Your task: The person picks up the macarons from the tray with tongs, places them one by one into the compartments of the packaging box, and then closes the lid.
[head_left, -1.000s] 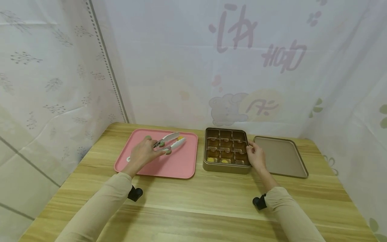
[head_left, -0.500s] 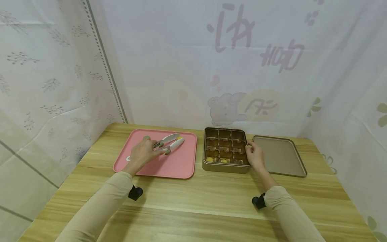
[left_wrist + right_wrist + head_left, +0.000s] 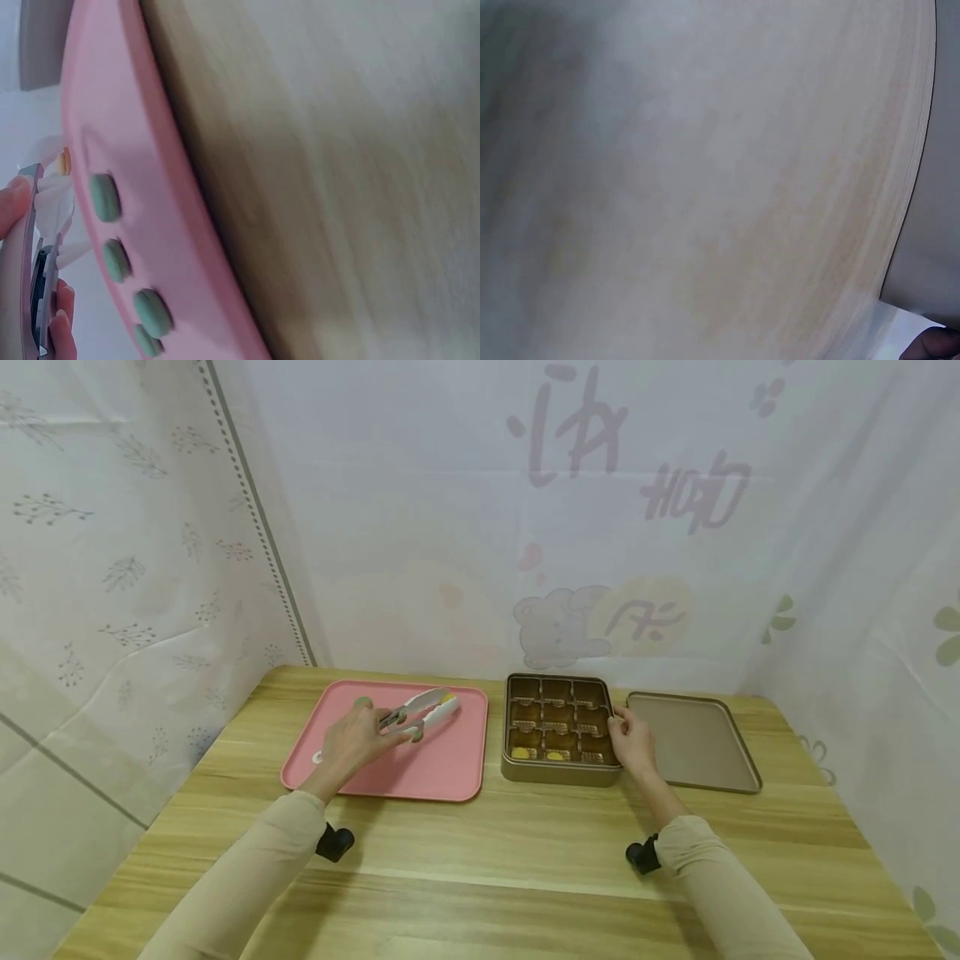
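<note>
My left hand (image 3: 351, 747) grips a pair of tongs (image 3: 429, 722) above the pink tray (image 3: 442, 777). Between the tong tips sits a yellow macaron (image 3: 448, 698), also visible as an orange-yellow disc (image 3: 64, 161) in the left wrist view; whether it is off the tray is hard to tell. Several green macarons (image 3: 105, 198) lie on the tray, mostly behind the hand in the head view. My right hand (image 3: 633, 743) holds the right side of a bronze box (image 3: 558, 773) with a divided brown insert. Yellow macarons (image 3: 521, 752) occupy two front compartments, left and middle.
Right of the box lies a flat bronze lid (image 3: 697, 743). Everything rests on a wooden table (image 3: 480, 860), with printed curtains (image 3: 420, 527) behind and at both sides. A small white ring-shaped mark (image 3: 317, 757) shows on the tray's left part.
The tong tips have drawn together around the yellow macaron and shifted up slightly. The right hand keeps its place on the box.
</note>
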